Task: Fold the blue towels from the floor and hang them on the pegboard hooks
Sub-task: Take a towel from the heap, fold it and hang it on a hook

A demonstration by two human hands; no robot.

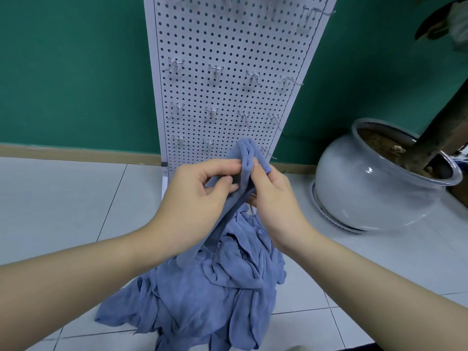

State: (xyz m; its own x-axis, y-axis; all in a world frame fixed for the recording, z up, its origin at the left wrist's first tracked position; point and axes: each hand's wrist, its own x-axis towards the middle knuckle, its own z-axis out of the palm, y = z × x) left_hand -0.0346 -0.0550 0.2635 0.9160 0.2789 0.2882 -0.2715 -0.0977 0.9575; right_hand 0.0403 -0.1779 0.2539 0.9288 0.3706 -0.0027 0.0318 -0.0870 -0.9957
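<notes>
Left hand (pixel 202 188): towel (pixel 244 158) edge pinched, thumb against fingers. Right hand (pixel 271 193): same edge gripped just beside. Towel raised before pegboard (pixel 228 72); pile (pixel 215 287) left on floor (pixel 76 198) below hands. Step judged: edge being found, folding unstarted. Next: corners to be matched, then hook (pixel 212 114) above hands.

A blue towel (pixel 243 168) is pinched at its upper edge between the left hand (pixel 200 191) and the right hand (pixel 273 196), both raised in front of the pegboard (pixel 228 72). The lifted towel is seen hanging down to a crumpled pile (pixel 210 295) of blue towels on the tiled floor (pixel 76 198). Rows of metal hooks (pixel 215 69) are fixed across the white pegboard, which is stood against a green wall (pixel 76 72). A round grey pot (pixel 367 178) holding soil and a trunk is set on the floor to the right.
</notes>
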